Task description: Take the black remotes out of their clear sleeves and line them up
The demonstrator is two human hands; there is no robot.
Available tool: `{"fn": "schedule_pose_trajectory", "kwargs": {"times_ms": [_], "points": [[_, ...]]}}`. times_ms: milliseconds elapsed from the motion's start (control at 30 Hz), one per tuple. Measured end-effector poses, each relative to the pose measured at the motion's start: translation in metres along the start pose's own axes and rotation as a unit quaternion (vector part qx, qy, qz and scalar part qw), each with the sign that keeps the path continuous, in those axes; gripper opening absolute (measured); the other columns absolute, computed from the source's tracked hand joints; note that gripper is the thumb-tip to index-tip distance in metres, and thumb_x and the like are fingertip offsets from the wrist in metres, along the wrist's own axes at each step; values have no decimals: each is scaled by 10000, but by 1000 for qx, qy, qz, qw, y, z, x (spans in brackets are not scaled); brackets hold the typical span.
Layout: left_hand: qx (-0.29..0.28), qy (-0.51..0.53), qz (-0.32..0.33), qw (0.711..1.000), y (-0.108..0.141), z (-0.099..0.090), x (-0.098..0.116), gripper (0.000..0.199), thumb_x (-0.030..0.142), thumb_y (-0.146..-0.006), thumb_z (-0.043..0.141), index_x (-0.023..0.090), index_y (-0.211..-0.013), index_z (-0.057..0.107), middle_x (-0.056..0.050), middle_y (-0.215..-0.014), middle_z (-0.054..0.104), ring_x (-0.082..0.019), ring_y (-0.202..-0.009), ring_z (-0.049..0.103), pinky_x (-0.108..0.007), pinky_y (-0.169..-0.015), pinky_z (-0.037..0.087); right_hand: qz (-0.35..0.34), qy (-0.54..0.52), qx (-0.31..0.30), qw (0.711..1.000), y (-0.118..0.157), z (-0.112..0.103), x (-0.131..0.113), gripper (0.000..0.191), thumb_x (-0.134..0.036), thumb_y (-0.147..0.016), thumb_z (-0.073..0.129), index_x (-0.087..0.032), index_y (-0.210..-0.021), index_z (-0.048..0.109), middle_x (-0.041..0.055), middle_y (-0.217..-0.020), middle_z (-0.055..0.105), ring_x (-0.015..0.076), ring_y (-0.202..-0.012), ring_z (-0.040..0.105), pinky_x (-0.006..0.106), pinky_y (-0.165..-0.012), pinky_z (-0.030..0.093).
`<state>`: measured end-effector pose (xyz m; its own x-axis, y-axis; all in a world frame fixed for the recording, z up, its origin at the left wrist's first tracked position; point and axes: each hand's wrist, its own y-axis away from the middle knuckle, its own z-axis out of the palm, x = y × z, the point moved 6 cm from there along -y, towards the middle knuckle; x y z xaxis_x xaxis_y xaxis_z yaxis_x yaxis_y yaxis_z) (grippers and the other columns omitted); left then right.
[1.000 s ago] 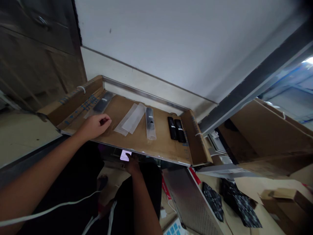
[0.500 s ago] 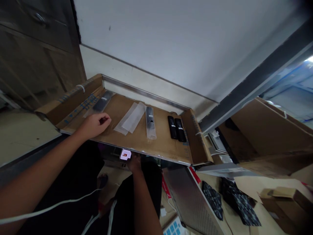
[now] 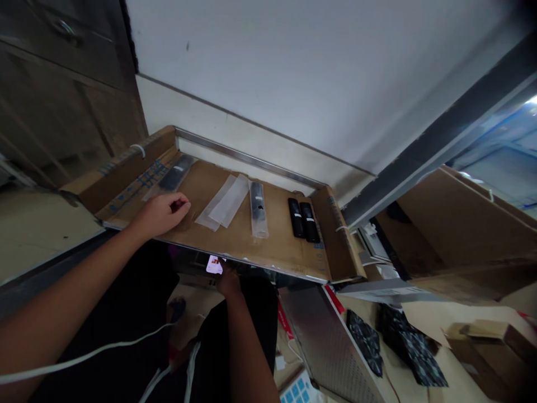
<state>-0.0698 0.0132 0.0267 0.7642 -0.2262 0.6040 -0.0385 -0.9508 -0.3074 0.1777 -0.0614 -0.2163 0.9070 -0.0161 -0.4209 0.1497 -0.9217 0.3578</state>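
- Head view: the left hand (image 3: pixel 159 214) rests on the brown flattened-cardboard surface (image 3: pixel 235 238), near its front edge. Its fingers (image 3: pixel 178 202) are curled loosely inward; I cannot tell whether they hold anything.
- The right hand (image 3: pixel 227 281) sits below the front edge of the surface, its fingers wrapped round a small lit phone (image 3: pixel 214 264) with a bright screen.
- A dark remote in a clear sleeve (image 3: pixel 176 173) lies just beyond the left hand, towards the back left corner.
- Two empty clear plastic sleeves (image 3: pixel 224 201) lie side by side, overlapping, in the middle of the surface.
- Right of them lies a dark remote bagged in clear plastic (image 3: pixel 258 209), then two bare black remotes (image 3: pixel 303 220) side by side, touching.
- A white cable (image 3: pixel 84 355) crosses the person's dark lap.
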Motion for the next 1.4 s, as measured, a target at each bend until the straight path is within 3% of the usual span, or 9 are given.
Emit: {"fn": "schedule_pose_trajectory", "kwargs": {"times_ms": [333, 567, 933, 1067, 1233, 1300, 1400], "points": [[0, 2, 3, 1000, 0, 2, -2, 300, 466, -881, 524, 212, -853, 682, -9, -719, 673, -162, -651, 577, -278, -639, 420, 0, 16, -31, 999, 5, 0, -6, 648, -279, -917, 591, -300, -1549, 447, 104, -1298, 703, 296, -1188, 660, 397, -1025, 476], [-2, 1, -5, 1000, 0, 1, -2, 297, 464, -874, 526, 214, -849, 684, -8, -719, 673, -162, -644, 577, -277, -626, 417, 3, 15, -30, 999, 5, 1, -5, 685, -275, -896, 610, -317, -1555, 431, 85, -1306, 697, 267, -1187, 663, 365, -1005, 486], [1, -4, 1, 1000, -1, 2, -2, 291, 457, -876, 523, 215, -851, 682, -8, -727, 679, -163, -658, 586, -278, -645, 422, 8, 9, -28, 1000, 7, -6, -7, 707, -221, -866, 622, -247, -1550, 446, 111, -1319, 692, 274, -1204, 660, 359, -1032, 485], [-2, 1, -5, 1000, -1, 2, -3, 295, 465, -877, 518, 221, -857, 682, -14, -753, 690, -172, -679, 593, -282, -643, 425, 16, -5, -21, 1000, 14, -11, -5, 599, -230, -909, 570, -204, -1505, 514, 126, -1299, 705, 281, -1238, 644, 363, -1049, 479], [-6, 3, -5, 1000, -1, 2, -2, 295, 468, -867, 518, 223, -848, 681, -17, -761, 690, -178, -687, 596, -291, -649, 421, -4, -29, -12, 1000, 22, -12, -2, 635, -249, -915, 585, -265, -1539, 468, 90, -1323, 699, 267, -1258, 637, 353, -1038, 488], [-3, -2, -6, 1000, -1, 1, -1, 296, 465, -865, 516, 222, -842, 683, -17, -749, 684, -178, -679, 592, -293, -646, 416, 3, -33, -12, 999, 22, -12, -3, 570, -245, -922, 579, -241, -1490, 532, 93, -1293, 714, 257, -1246, 645, 339, -1035, 486], [-2, -10, -5, 1000, -1, 0, 0, 290, 459, -863, 522, 222, -845, 688, -21, -765, 692, -184, -695, 600, -294, -655, 420, 2, -75, -28, 997, 27, -15, -13, 330, -246, -927, 579, -190, -1214, 729, 101, -1203, 748, 254, -1194, 670, 317, -1006, 489]]}}
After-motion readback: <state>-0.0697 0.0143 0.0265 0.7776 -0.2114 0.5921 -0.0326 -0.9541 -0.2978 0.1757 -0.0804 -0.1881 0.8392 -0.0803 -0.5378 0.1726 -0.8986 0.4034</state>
